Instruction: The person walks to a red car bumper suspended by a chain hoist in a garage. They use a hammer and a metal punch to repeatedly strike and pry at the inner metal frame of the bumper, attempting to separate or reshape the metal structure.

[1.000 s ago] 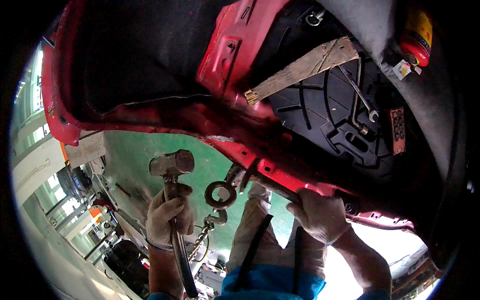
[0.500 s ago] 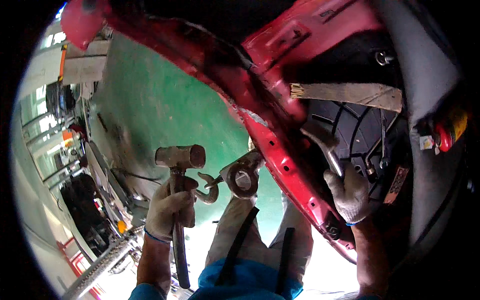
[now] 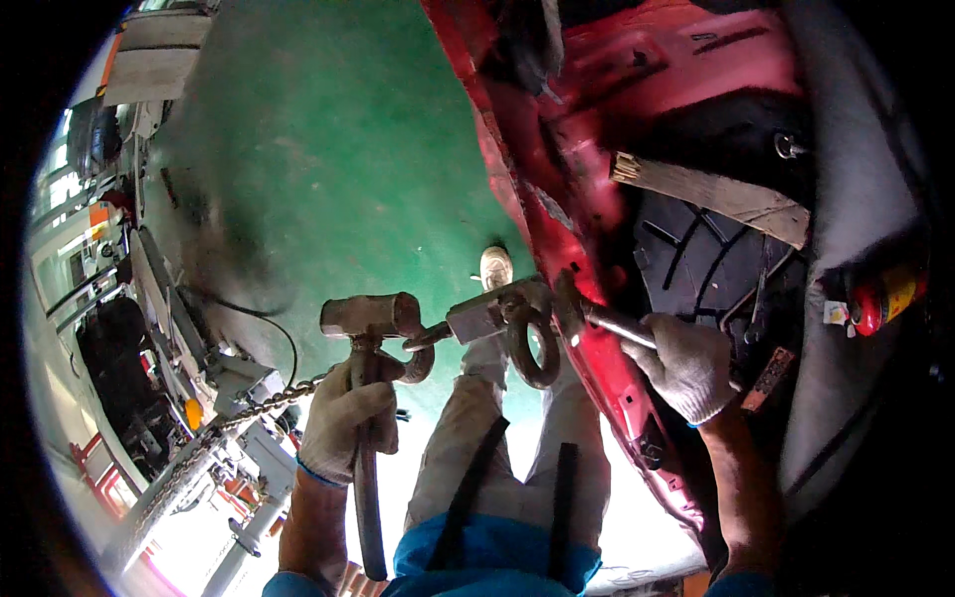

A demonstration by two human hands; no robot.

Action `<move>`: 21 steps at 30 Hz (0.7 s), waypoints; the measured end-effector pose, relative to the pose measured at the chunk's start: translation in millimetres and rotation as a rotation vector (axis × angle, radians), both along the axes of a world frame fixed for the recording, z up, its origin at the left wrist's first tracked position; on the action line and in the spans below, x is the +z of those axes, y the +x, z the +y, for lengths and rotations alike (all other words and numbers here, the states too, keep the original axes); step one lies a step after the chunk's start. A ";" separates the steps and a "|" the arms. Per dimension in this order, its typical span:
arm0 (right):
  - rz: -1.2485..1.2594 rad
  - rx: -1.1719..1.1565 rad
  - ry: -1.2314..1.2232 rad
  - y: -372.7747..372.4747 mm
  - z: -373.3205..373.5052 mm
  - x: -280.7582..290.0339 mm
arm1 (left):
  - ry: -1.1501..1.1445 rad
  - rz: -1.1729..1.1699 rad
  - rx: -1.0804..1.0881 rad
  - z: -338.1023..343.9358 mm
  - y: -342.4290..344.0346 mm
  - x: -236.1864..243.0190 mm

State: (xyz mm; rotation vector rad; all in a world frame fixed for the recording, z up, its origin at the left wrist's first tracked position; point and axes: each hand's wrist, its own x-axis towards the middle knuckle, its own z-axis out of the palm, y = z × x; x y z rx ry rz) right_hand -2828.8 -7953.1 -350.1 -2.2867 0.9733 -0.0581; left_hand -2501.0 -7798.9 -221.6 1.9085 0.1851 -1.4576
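Note:
My left hand [image 3: 346,423] is wrapped round the handle of a heavy club hammer [image 3: 372,315], held upright with its head above the fist. My right hand [image 3: 686,366] grips a shiny-shafted metal tool [image 3: 622,326]; its dark, rounded head lies at the edge of the red car body panel [image 3: 585,254]. A metal pull clamp [image 3: 479,320] with a thick ring [image 3: 543,360] sits at that edge, between my hands. A hook [image 3: 418,366] joins the clamp on the left, partly hidden by the hammer. Whether the tool's head touches the clamp, I cannot tell.
A chain [image 3: 274,400] runs left from the hook toward a metal post [image 3: 164,497]. Inside the car body lie a wooden board [image 3: 716,194], a small worn block [image 3: 768,378] and a red-and-yellow can [image 3: 880,301]. Green floor [image 3: 338,149] spreads beyond; equipment lines the left side.
My right hand has brought the tool leftward, its head now at the panel edge by the clamp. The view has shifted, and the clamp's ring hangs at a different angle. The hammer stays in my left hand.

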 end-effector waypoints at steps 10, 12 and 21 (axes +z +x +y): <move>-0.046 -0.086 -0.038 1.2 3.7 5.9 | -0.058 0.029 -0.028 1.7 10.3 -8.8; -0.061 -0.092 0.001 -2.0 4.3 -4.5 | -0.070 0.015 -0.040 -5.2 6.3 -9.6; 0.188 -0.559 0.071 -62.5 6.5 -32.8 | -0.128 -0.025 -0.205 -42.0 -7.4 7.3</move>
